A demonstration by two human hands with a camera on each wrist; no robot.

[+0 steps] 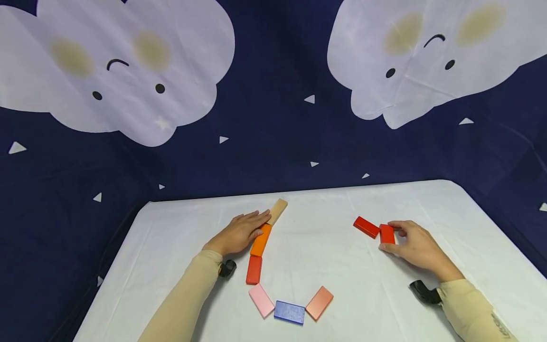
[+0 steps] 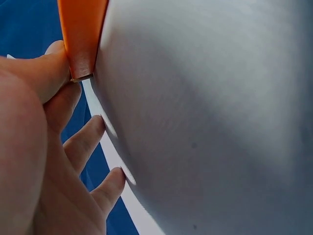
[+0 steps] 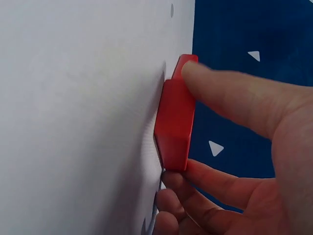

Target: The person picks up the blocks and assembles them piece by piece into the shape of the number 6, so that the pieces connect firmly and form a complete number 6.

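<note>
My left hand (image 1: 240, 232) lies beside the joint between an orange block (image 1: 262, 240) and a tan wooden block (image 1: 278, 211), its fingers extended and touching them. In the left wrist view the thumb and a finger meet the end of the orange block (image 2: 84, 36), and the other fingertips rest on the tabletop. At the right, my right hand (image 1: 413, 244) pinches a red block (image 1: 387, 234) between thumb and fingers. That block sits against the corner of another red block (image 1: 366, 227). The right wrist view shows the held red block (image 3: 175, 115) close to the white surface.
Below the orange block a curved row continues: a red block (image 1: 254, 270), a pink block (image 1: 261, 300), a blue block (image 1: 289, 312) and a salmon block (image 1: 319, 303). They lie flat on the white tabletop (image 1: 316, 247). A dark blue curtain (image 1: 273, 118) with clouds stands behind.
</note>
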